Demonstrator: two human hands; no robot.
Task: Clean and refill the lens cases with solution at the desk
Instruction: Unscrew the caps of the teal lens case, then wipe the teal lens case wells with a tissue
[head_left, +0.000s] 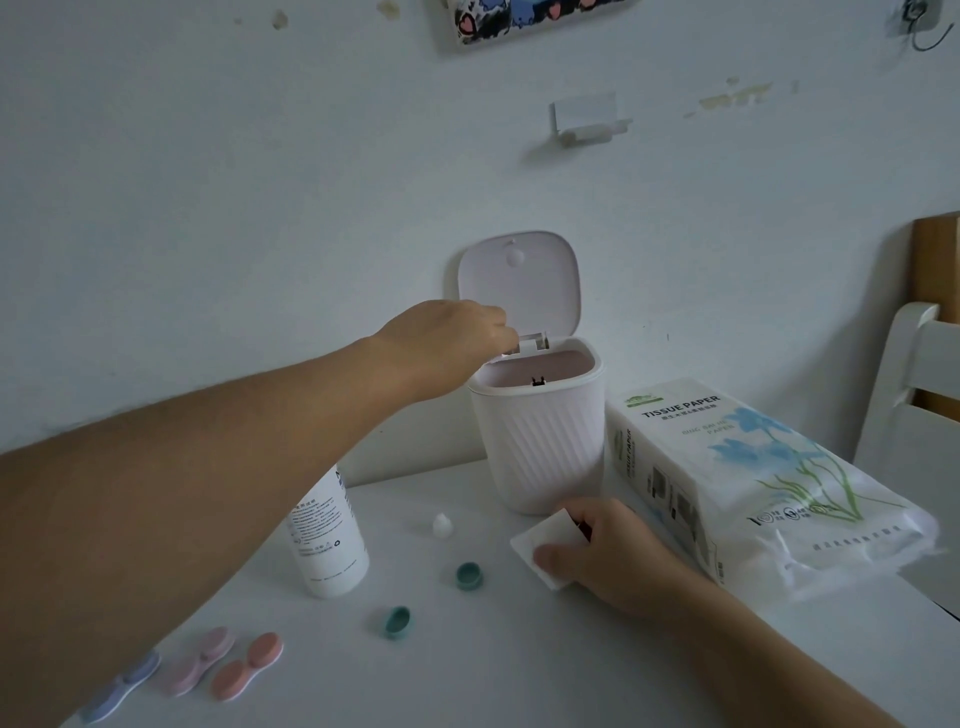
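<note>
Over the open bin (537, 431): left hand (452, 343) fingers curled, contents hidden | right hand (608, 556) pinches tissue (535, 545) | blue lens case (122, 686) half-hidden | white desk (519, 665), chipped wall (260, 208)

Desktop bin (540, 441): matt pale plastic with a diagonally ribbed wall and a smooth lid (519, 275). Right of the bin, tissue pack (753, 483): glossy, crinkled printed plastic film. Left of the bin, solution bottle (327, 540) of smooth white plastic; below it, lens cases (247, 665) of matt pastel plastic on a smooth white table (519, 675).
</note>
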